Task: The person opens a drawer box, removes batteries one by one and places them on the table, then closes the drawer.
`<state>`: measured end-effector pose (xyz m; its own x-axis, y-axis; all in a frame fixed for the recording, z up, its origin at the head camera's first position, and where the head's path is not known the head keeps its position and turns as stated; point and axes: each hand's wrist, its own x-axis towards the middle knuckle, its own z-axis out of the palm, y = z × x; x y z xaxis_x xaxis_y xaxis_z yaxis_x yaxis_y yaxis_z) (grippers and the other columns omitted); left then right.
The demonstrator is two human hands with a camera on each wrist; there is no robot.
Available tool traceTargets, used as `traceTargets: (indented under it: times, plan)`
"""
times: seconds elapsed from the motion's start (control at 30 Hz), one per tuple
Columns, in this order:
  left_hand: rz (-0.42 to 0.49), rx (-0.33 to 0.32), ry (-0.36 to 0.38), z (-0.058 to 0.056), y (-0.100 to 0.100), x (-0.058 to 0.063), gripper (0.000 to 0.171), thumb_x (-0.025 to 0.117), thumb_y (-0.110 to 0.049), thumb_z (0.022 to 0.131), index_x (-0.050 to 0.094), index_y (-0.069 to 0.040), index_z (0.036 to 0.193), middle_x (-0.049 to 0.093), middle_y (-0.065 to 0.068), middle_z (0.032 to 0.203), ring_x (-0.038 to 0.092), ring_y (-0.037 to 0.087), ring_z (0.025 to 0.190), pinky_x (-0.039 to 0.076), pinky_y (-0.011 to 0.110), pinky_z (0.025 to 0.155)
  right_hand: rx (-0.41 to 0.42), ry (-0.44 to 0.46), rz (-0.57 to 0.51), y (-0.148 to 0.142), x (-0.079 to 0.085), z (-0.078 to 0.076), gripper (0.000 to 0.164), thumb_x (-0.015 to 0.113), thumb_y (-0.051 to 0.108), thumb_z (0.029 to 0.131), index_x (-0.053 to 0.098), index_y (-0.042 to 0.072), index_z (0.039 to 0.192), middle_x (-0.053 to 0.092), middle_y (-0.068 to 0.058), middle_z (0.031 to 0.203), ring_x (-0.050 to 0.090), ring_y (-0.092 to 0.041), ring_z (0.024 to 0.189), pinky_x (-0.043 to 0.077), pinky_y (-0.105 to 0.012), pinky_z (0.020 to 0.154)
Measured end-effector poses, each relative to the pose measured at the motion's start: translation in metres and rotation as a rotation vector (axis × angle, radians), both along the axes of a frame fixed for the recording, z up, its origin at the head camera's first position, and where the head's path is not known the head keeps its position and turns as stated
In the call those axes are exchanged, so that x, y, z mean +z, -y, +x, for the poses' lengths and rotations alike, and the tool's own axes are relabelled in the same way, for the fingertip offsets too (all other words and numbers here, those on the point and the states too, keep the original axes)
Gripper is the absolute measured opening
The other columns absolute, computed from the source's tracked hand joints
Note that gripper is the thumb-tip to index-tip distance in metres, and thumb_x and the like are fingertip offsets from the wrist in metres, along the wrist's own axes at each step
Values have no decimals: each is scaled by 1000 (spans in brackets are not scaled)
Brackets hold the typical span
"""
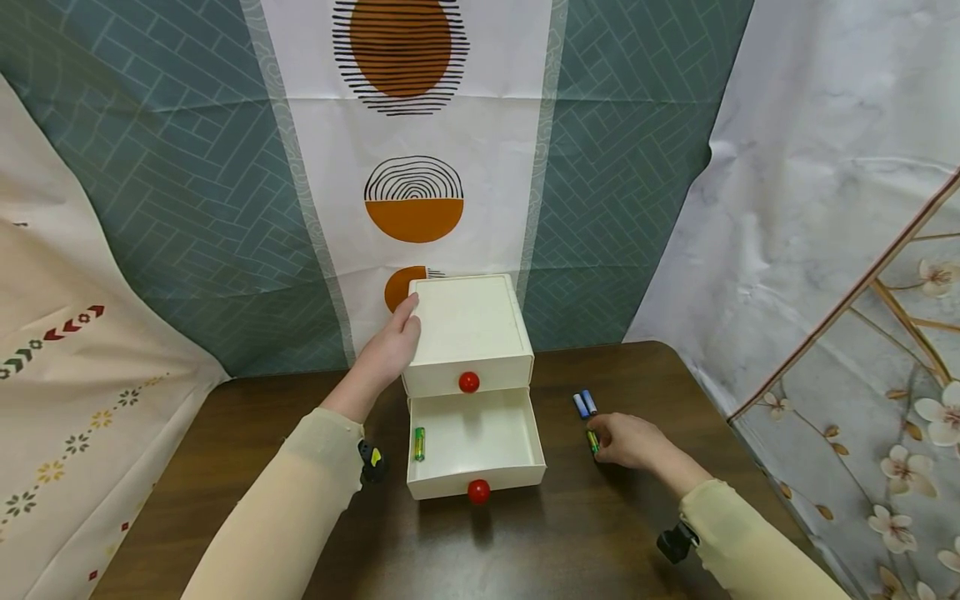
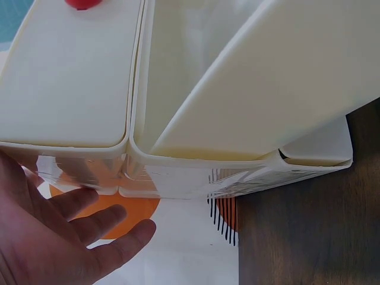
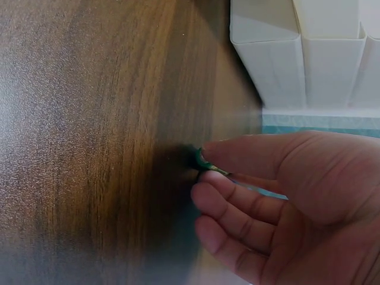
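Observation:
A white drawer unit (image 1: 468,321) with red knobs stands on the table, its lower drawer (image 1: 480,442) pulled out. A green battery (image 1: 419,443) lies in that drawer, along its left side. My left hand (image 1: 390,343) rests against the unit's left side near the top. In the left wrist view its fingers (image 2: 122,243) extend loosely alongside the wall. To the right of the unit, my right hand (image 1: 630,440) pinches another green battery (image 1: 592,442) between thumb and fingertips, close over the tabletop. In the right wrist view most of this battery (image 3: 205,161) is hidden by the fingers.
Two blue-and-white batteries (image 1: 585,404) lie side by side on the dark wooden table (image 1: 517,550), just beyond the right hand. A patterned cloth (image 1: 630,167) hangs behind the unit. Floral cloth (image 1: 847,417) borders the table on the right.

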<state>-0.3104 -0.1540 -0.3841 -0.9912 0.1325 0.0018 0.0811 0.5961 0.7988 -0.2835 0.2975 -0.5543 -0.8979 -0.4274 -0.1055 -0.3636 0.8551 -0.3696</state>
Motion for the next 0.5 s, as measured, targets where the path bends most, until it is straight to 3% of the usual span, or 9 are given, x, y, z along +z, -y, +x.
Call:
traceTargets:
  times: [0.07, 0.13, 0.17, 0.2, 0.37, 0.43, 0.5]
  plan:
    - [3, 1, 0, 0, 0, 0, 66, 22, -50, 119, 7, -32, 180, 7, 1, 186, 12, 33, 169, 11, 62, 134, -1, -11, -6, 2, 5, 3, 45, 83, 18, 90, 75, 8, 133, 70, 10, 88, 59, -11, 75, 50, -39, 65]
    - [4, -5, -8, 0, 0, 0, 66, 22, -49, 119, 7, -30, 180, 8, 2, 186, 13, 33, 169, 11, 61, 134, -36, 16, -3, 13, 24, 13, 45, 83, 13, 88, 76, 7, 132, 69, 8, 87, 59, -13, 75, 51, -40, 67]
    - [5, -9, -14, 1, 0, 0, 66, 22, -49, 119, 8, -29, 180, 9, 3, 186, 13, 33, 169, 12, 60, 134, -46, 15, -1, 11, 17, 9, 46, 83, 14, 88, 76, 9, 133, 69, 10, 86, 59, -11, 74, 51, -39, 66]
    - [5, -13, -20, 1, 1, 0, 66, 22, -49, 119, 8, -29, 180, 9, 3, 185, 14, 33, 169, 13, 59, 134, -52, 12, 10, 14, 23, 14, 48, 84, 13, 88, 76, 9, 135, 69, 8, 88, 60, -13, 76, 51, -40, 68]
    - [7, -22, -30, 1, 1, 0, 67, 22, -49, 119, 8, -28, 180, 10, 3, 185, 14, 33, 169, 14, 58, 134, -15, -20, -3, -7, -24, -11, 49, 85, 20, 88, 75, 12, 136, 69, 9, 88, 59, -12, 74, 48, -36, 64]
    - [6, -21, -27, 0, 1, 0, 67, 21, -50, 119, 8, -28, 180, 10, 3, 185, 14, 32, 169, 13, 58, 134, -7, -14, -18, -7, -23, -11, 47, 84, 20, 89, 75, 10, 134, 67, 9, 86, 57, -11, 73, 46, -36, 61]
    - [6, -22, -25, 0, 1, -1, 67, 21, -50, 119, 7, -29, 180, 10, 3, 185, 13, 32, 169, 13, 59, 134, -17, -2, -16, -1, -10, -4, 47, 85, 19, 89, 75, 10, 134, 68, 8, 87, 58, -13, 74, 48, -37, 63]
